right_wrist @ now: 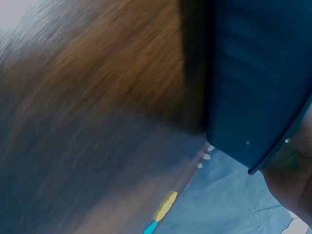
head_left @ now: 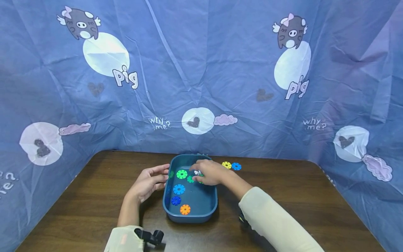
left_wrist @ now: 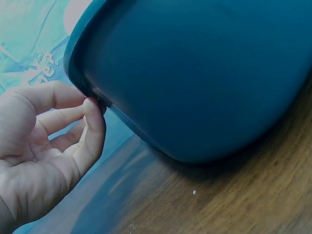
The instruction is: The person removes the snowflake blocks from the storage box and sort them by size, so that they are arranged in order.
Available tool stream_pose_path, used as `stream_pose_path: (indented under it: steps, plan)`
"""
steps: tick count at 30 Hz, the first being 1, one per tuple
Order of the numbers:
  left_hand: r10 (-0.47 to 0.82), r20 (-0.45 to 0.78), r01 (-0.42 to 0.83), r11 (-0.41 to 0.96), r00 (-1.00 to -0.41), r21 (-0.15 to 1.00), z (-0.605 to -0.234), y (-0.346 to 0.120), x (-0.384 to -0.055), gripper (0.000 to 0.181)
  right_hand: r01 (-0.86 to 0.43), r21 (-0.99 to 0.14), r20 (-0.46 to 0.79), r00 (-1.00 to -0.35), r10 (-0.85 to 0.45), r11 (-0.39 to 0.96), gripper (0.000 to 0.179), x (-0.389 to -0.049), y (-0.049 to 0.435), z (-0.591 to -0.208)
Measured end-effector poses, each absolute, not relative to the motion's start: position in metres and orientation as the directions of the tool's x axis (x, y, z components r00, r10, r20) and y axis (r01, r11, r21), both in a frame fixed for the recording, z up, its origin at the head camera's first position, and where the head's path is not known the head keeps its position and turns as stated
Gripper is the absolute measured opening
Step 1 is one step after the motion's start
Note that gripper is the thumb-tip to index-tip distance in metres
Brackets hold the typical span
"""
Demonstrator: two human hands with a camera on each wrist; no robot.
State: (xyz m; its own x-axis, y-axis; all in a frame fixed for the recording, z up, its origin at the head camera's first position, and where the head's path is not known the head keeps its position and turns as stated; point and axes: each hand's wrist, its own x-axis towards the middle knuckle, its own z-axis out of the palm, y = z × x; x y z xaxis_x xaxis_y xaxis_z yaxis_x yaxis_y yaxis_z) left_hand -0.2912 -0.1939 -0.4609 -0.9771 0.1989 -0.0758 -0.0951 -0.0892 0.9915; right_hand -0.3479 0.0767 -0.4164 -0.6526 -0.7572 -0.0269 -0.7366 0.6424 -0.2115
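Orange disc point(head_left: 182, 210) at the near end of the blue tray point(head_left: 199, 201), left hand point(head_left: 146, 183) pinching its left rim; right hand point(head_left: 209, 173) half-curled inside by a white piece point(head_left: 197, 172), can't tell if it's held; yellow disc point(head_left: 224, 165) beyond on the table point(head_left: 277, 185)

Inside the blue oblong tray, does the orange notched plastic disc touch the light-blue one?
Apart: the head view shows tray floor between the orange disc and light-blue disc.

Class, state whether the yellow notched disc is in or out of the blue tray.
Out. The yellow notched disc lies on the wooden table right of the tray, beside a blue notched disc.
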Motion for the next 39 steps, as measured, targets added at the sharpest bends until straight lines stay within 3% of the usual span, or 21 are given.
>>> stream_pose_path:
  steps: [17,27,35,39]
  plan:
    - [0.198,-0.083,-0.1,-0.075,-0.977,0.992,-0.46,-0.193,-0.291,0.054,-0.729,-0.028,-0.171,-0.671,-0.722,0.684,0.04,-0.339,0.053,-0.422]
    - [0.204,-0.074,-0.091,-0.077,-0.976,0.993,-0.46,-0.194,-0.291,0.054,-0.734,-0.163,-0.184,-0.634,-0.751,0.659,0.039,-0.329,0.053,-0.422]
    - [0.21,-0.075,-0.093,-0.075,-0.975,0.993,-0.459,-0.194,-0.29,0.055,-0.81,-0.239,-0.132,-0.519,-0.845,0.535,0.035,-0.321,0.053,-0.421]
    - [0.207,-0.075,-0.091,-0.07,-0.975,0.993,-0.459,-0.194,-0.29,0.055,-0.809,-0.27,-0.112,-0.512,-0.852,0.522,0.034,-0.321,0.053,-0.421]
